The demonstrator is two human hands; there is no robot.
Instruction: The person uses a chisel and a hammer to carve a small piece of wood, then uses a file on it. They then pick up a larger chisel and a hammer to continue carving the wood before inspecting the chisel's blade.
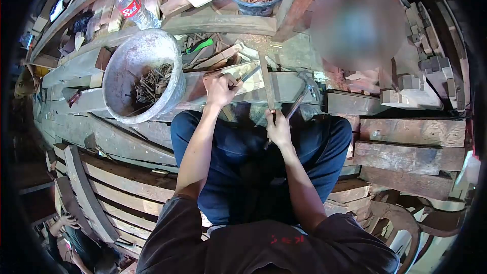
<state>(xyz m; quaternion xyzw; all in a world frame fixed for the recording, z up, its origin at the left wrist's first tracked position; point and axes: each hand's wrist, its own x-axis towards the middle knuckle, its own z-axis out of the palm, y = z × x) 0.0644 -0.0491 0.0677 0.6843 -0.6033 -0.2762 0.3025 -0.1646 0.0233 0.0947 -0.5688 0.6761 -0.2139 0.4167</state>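
My left hand [220, 90] is closed around the handle of a blade tool [250, 73], a knife or chisel; its metal end points up and right over a pale wood piece [248, 84]. In my right hand [278, 128] I grip the lower end of a long, flat, brownish strip [266, 82], whose material I cannot make out. The strip stands nearly upright in view, just right of the blade and apart from it. A hammer [307, 82] lies to the right of the strip, its handle running down toward my right hand.
A large whitish bucket [175, 89] holding many nails stands left of my hands. Behind are wood scraps with a green-handled tool [199, 46], a plastic bottle [134, 9] and a dark bucket [255, 9] of small wood pieces. Stacked blocks [413, 99] sit right; another person's hand [64, 222] shows lower left.
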